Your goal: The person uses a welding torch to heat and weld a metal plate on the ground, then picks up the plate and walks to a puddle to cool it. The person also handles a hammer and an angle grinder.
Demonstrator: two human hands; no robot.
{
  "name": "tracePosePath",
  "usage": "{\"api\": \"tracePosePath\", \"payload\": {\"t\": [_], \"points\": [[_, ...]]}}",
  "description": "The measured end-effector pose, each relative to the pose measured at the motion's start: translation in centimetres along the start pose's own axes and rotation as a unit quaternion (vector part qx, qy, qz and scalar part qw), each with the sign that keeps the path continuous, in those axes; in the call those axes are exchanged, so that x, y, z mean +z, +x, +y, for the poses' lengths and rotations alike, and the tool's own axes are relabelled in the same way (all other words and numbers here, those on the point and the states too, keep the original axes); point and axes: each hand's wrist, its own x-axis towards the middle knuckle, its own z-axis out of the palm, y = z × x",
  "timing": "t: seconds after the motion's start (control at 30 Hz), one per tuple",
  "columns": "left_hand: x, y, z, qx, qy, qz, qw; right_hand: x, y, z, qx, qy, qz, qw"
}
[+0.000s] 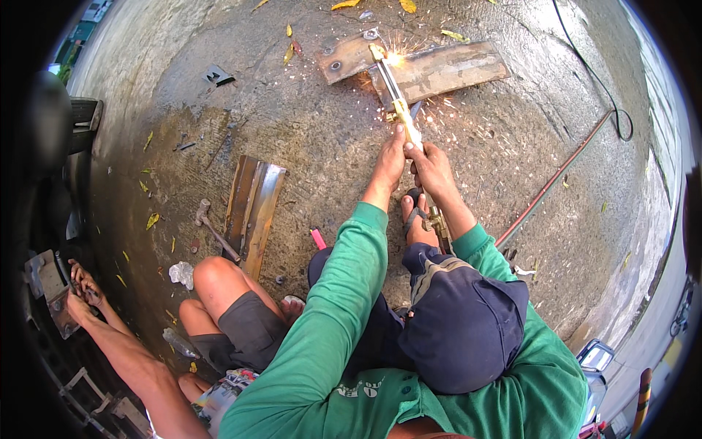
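Both my hands are on a long brass-and-steel cutting torch [395, 91]. My left hand [390, 164] closes on its tube, thumb at the brass section. My right hand [435, 172] grips it just behind, to the right. Brass valves [436, 223] show below my right wrist, above my sandalled foot. At the torch's head, a bright glow and sparks [395, 58] spray where two rusty steel plates meet: a short left plate [347, 58] with holes and a long right plate [453, 69]. The exact cut is hidden by glare.
Left of me a hammer [216, 230] lies beside rusty steel channel pieces [256, 212]. A co-worker in grey shorts [252, 329] sits close, their hands [86, 285] at a metal plate [55, 293]. Rightward lie a red-and-green hose or rod [552, 179] and a black cable [596, 77].
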Motion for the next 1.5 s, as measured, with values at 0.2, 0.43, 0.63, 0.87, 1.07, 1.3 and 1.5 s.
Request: {"api": "tracePosePath", "payload": {"t": [0.2, 0.43, 0.63, 0.87, 1.07, 1.3, 1.5], "points": [[0.1, 0.1, 0.1, -0.003, 0.009, 0.008, 1.000, 0.0, 0.2, 0.2, -0.007, 0.001, 0.006, 1.000], [0.1, 0.3, 0.0, -0.010, 0.008, 0.001, 1.000, -0.3, 0.0, -0.2, -0.001, 0.001, 0.000, 1.000], [0.1, 0.5, -0.3, -0.002, 0.012, 0.009, 1.000, -0.2, 0.0, -0.1, -0.003, -0.001, 0.007, 1.000], [0.4, 0.6, 0.0, -0.010, 0.017, 0.000, 1.000, -0.5, 0.2, 0.0, -0.002, 0.012, 0.006, 1.000], [0.5, 0.8, 0.5, -0.014, 0.016, 0.007, 1.000, -0.4, 0.5, -0.7, -0.012, 0.020, 0.003, 1.000], [-0.7, -6.3, 0.8, 0.109, 0.082, 0.068, 0.988, -2.6, -1.3, -3.8, -0.018, 0.121, -0.036, 0.992], [-1.9, -15.2, -2.0, 0.067, 0.155, 0.095, 0.981, -5.1, -3.7, -6.0, -0.083, 0.197, -0.082, 0.973]]}}
